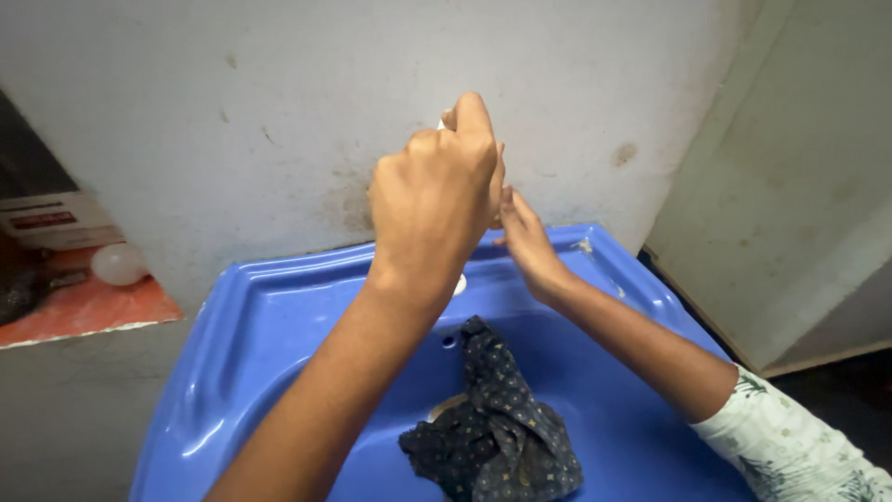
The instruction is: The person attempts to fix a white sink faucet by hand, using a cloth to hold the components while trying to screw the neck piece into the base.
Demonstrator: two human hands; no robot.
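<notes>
My left hand (435, 195) is raised in front of the wall above a blue sink (260, 316). It is closed in a fist around a small white object (442, 122), of which only a tip shows at the top. Just behind and below it is my right hand (528, 244), fingers stretched toward the left hand with the tips hidden behind it; it holds nothing that I can see. A dark cloth with small light dots (492, 428) lies crumpled in the basin below both arms. My right arm wears a white patterned sleeve (799, 451).
A stained grey wall (279, 112) stands right behind the sink. To the left, a recess with a red shelf (93, 307) holds a round white object (118, 264) and a box (56, 219). A pale door frame (790, 186) is at the right.
</notes>
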